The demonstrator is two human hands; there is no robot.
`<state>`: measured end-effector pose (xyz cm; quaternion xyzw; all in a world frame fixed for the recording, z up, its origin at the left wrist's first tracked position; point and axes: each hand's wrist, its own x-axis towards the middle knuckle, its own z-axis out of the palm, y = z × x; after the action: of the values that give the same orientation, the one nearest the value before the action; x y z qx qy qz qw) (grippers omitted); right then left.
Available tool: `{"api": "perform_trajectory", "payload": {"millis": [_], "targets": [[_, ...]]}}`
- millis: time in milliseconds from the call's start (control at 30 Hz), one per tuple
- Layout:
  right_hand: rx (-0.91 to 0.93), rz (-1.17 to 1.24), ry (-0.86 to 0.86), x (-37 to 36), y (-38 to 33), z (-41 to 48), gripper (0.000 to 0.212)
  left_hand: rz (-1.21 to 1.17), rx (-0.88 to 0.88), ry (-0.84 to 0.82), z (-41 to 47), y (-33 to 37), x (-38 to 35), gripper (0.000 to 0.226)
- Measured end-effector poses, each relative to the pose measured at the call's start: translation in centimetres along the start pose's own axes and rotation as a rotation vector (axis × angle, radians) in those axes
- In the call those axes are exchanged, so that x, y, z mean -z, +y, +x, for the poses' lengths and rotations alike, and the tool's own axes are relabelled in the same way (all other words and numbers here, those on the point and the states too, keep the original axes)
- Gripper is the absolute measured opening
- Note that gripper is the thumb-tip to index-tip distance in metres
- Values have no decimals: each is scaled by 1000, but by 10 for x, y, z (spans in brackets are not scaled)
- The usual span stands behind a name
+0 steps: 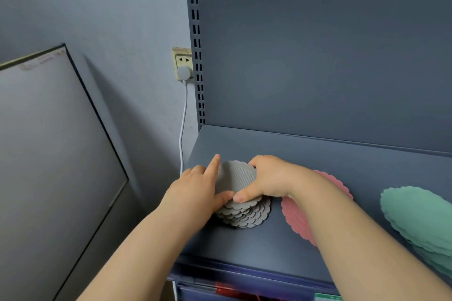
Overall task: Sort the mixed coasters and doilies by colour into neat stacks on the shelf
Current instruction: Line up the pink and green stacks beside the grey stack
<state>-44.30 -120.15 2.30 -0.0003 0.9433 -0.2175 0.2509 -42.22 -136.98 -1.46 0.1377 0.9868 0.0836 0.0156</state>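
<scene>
A stack of grey scalloped coasters (244, 215) lies at the left end of the dark grey shelf (318, 154), its lower layers fanned out toward me. My left hand (195, 190) holds the stack's left side, thumb on its near edge and index finger along its far left edge. My right hand (266, 178) grips the stack from the right, fingers curled over the top coaster and thumb on the near edge. To the right lies a pink scalloped coaster (296, 217), partly under my right forearm. A slumped stack of green coasters (415, 215) sits at the far right.
The shelf's upright back panel (318, 68) rises behind the coasters, with a slotted post (197, 56) at its left. A wall socket (183, 63) with a white plug and hanging cable is left of the post. A grey board (49, 166) leans against the wall.
</scene>
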Motion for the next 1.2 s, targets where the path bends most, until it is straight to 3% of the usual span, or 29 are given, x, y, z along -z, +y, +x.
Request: {"api": "perform_trajectory", "payload": {"millis": [133, 267, 433, 567, 667, 767, 967, 1200], "targets": [[-29, -80, -82, 6, -2, 5, 94, -30, 24, -10, -1, 1, 0, 85], [-13, -29, -57, 4, -1, 4, 97, -107, 41, 5, -3, -4, 0, 93], [108, 107, 155, -10, 1, -16, 65, -441, 43, 37, -11, -14, -2, 105], [223, 300, 352, -25, 4, -31, 51, -738, -50, 107, -16, -6, -3, 80], [320, 415, 569, -30, 2, -36, 48, -902, -106, 282, -15, 0, 0, 74], [365, 448, 652, -33, 4, -37, 48, -923, -132, 297, -14, 3, 1, 78], [408, 441, 618, -47, 14, -38, 43, -891, -168, 160, -18, 4, -12, 88], [409, 445, 668, -55, 18, -39, 60, -955, -176, 133, -18, 13, -13, 87]]}}
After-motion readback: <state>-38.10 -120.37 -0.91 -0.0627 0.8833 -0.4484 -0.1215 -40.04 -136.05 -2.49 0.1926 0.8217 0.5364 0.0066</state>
